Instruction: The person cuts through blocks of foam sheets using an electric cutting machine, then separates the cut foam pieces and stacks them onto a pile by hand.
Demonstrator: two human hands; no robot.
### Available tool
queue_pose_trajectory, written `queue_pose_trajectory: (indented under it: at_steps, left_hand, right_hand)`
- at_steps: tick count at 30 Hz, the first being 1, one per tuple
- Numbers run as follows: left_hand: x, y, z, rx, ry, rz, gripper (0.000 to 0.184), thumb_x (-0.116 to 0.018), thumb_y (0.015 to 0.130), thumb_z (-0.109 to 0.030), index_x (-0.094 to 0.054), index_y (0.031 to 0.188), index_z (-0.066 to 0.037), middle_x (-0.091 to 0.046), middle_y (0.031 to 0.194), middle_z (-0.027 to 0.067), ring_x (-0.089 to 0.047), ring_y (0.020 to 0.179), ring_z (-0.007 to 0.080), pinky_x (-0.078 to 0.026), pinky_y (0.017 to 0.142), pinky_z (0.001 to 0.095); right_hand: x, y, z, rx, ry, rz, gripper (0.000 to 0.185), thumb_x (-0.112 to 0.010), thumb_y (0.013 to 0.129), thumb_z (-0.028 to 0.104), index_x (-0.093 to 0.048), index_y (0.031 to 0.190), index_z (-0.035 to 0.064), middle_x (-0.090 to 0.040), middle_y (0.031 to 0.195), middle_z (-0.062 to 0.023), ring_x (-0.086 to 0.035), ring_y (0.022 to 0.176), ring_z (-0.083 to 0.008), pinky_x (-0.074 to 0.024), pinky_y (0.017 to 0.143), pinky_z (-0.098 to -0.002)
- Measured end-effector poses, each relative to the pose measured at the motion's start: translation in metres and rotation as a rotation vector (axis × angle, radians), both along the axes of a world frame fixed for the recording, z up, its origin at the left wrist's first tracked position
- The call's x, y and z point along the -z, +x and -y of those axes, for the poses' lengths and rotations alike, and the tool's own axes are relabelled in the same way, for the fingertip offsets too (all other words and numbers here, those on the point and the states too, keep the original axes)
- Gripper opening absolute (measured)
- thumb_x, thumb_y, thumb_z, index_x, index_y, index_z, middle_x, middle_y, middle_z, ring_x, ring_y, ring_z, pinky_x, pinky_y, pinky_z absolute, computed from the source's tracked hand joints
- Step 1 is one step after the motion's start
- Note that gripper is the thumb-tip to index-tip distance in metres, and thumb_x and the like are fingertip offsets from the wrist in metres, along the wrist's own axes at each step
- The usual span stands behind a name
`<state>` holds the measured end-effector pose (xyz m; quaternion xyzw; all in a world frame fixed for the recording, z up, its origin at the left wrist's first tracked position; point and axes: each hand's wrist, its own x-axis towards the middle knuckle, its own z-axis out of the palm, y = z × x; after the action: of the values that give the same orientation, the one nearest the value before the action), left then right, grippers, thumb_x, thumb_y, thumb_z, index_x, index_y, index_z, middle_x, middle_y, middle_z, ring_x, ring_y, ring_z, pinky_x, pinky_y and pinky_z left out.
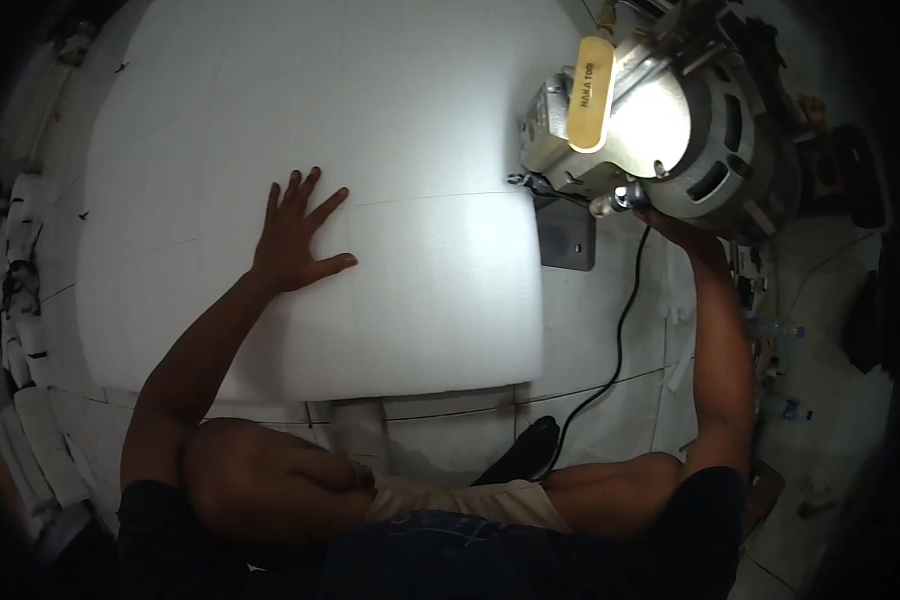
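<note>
A wide white sheet (pixel 430 290) lies in front of me, with faint lines across it. On it rests my left hand (pixel 295 235), fingers spread and holding nothing. At the upper right is a grey metal machine (pixel 660 130) with a round motor housing and a bright glare on it. A yellow handle (pixel 591 95) with black lettering sits on its front. My right hand (pixel 670 228) reaches to the underside of the machine, where its fingers are mostly hidden by the housing. Near it is a small metal fitting (pixel 618 199).
A black cable (pixel 622 330) curves down from the machine toward a dark shoe (pixel 526 450). Beneath the machine is a grey plate (pixel 567 237). White rolls (pixel 48 445) lie at the left edge. Plastic bottles (pixel 778 328) and dark objects lie at right.
</note>
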<state>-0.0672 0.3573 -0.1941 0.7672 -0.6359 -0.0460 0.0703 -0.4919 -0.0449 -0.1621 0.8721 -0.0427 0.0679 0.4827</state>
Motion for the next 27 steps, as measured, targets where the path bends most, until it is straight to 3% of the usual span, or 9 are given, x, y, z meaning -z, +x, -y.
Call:
queue_pose_trajectory:
  at_steps: [2,3,4,27]
  left_hand:
    - [0.000,-0.001,-0.004,-0.018,0.017,0.003,0.087,-0.066,0.074,-0.065,-0.037,0.146,-0.026,-0.017,0.156,0.0148,-0.010,0.145,0.0367,-0.005,0.116,0.0564]
    - [0.000,-0.001,-0.003,-0.017,0.010,0.003,0.086,-0.067,0.074,-0.064,-0.038,0.145,-0.026,-0.017,0.156,0.0148,-0.010,0.145,0.0367,-0.006,0.116,0.0566]
    - [0.001,0.000,-0.002,-0.014,0.005,0.001,0.086,-0.067,0.074,-0.064,-0.038,0.145,-0.025,-0.018,0.156,0.0147,-0.011,0.145,0.0367,-0.007,0.116,0.0568]
    - [0.008,0.001,0.000,-0.021,-0.019,-0.003,0.088,-0.068,0.071,-0.065,-0.038,0.145,-0.028,-0.019,0.156,0.0121,-0.013,0.145,0.0356,-0.007,0.116,0.0561]
  right_hand:
    - [-0.010,0.009,-0.006,-0.070,-0.194,0.031,0.052,-0.050,0.095,0.046,-0.045,0.137,0.0155,-0.044,0.141,-0.0038,-0.043,0.130,-0.0211,-0.0347,0.110,-0.0423]
    - [-0.012,0.012,-0.005,-0.070,0.073,0.064,0.053,-0.051,0.094,0.047,-0.045,0.137,0.0157,-0.044,0.141,-0.0039,-0.043,0.130,-0.0213,-0.0350,0.109,-0.0421]
    - [-0.013,0.012,-0.006,-0.065,0.131,0.077,0.053,-0.051,0.094,0.046,-0.045,0.137,0.0157,-0.045,0.141,-0.0038,-0.043,0.130,-0.0211,-0.0349,0.109,-0.0421]
    - [-0.036,0.032,-0.006,-0.140,0.354,0.125,0.049,-0.049,0.095,0.044,-0.047,0.136,0.0170,-0.047,0.139,-0.0023,-0.045,0.128,-0.0174,-0.0346,0.109,-0.0401]
